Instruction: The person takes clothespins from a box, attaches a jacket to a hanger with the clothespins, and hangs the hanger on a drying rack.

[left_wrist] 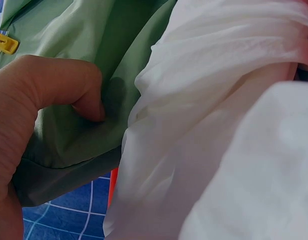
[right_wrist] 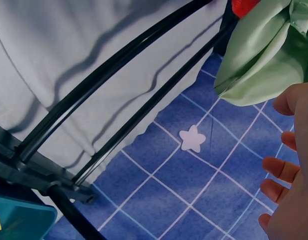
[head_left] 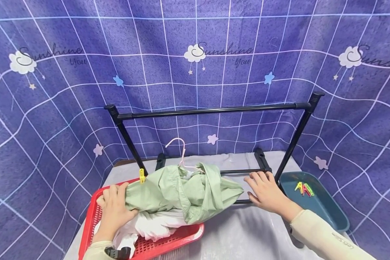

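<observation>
A light green garment is held up over the red basket, bunched toward its right end. At its left end my left hand grips the cloth; in the left wrist view the bent thumb presses on the green fabric. A yellow clothespin is clipped to the top edge beside that hand. A pink hanger has its hook sticking up out of the garment, the rest mostly covered by cloth. My right hand is just right of the garment's tip, fingers spread and loosely bent, holding nothing.
A black rack stands behind the garment on the grey-covered table. The red basket holds white clothes. At the right is a dark teal tub with several clothespins. A blue gridded curtain hangs behind.
</observation>
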Tool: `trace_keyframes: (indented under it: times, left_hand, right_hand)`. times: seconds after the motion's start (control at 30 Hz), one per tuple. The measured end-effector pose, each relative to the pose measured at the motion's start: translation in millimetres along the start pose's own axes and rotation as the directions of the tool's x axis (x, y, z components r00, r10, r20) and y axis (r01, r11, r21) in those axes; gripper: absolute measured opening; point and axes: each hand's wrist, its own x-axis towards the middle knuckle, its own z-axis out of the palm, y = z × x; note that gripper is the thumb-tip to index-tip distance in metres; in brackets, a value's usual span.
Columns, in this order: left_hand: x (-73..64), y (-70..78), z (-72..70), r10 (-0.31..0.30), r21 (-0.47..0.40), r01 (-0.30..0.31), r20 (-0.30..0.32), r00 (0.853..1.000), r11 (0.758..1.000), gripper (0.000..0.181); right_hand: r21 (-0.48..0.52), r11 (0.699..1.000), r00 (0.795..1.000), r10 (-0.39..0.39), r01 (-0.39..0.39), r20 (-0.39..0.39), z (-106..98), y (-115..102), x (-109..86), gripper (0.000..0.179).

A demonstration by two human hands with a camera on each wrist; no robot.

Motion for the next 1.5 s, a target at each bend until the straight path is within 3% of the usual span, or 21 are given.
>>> trace_keyframes:
  times: [1.5]
  left_hand:
    - [-0.1, 1.6, 1.0, -0.008, -0.002, 0.008, -0.008, 1.000, 1.000, 0.094]
  right_hand:
    - [-0.032, 0.971, 0.967, 0.240, -0.238, 0.090, 9.8, 40.8, -37.6, 0.042]
